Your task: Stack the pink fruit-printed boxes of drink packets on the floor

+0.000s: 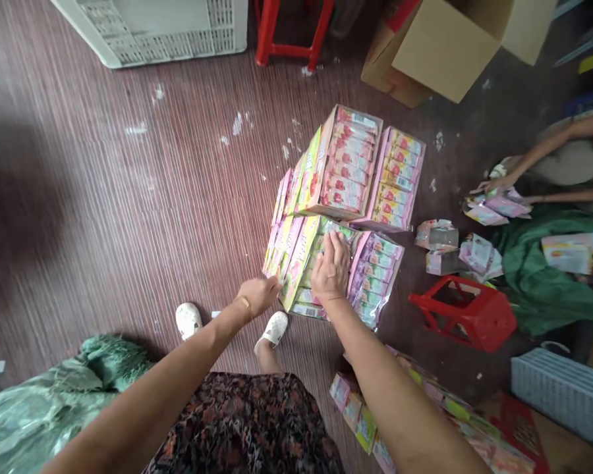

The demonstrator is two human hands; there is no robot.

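a dark, striped red-brown floor (178, 164) spreads all round, bearing one white crate (172, 56) at 11 o'clock, one open cardboard box (445, 49) between 1 and 2, and two red stools, the first (291, 50) at 12, the second (491, 322) near 4. close to the centre sits a cluster of packet boxes (350, 161) with four see-through fronts facing up: two nearer 1 o'clock, two towards 4. each front's long axis runs roughly from 1 to 7 o'clock. the right hand (332, 266) lies flat on the green-packet box (308, 280), fingers towards 12, grasping nothing. the left hand (261, 295) is curled at the cluster's 7 o'clock corner; whether it grips cannot be told. at 3 o'clock one co-worker's two hands hold crumpled cartons (504, 204).
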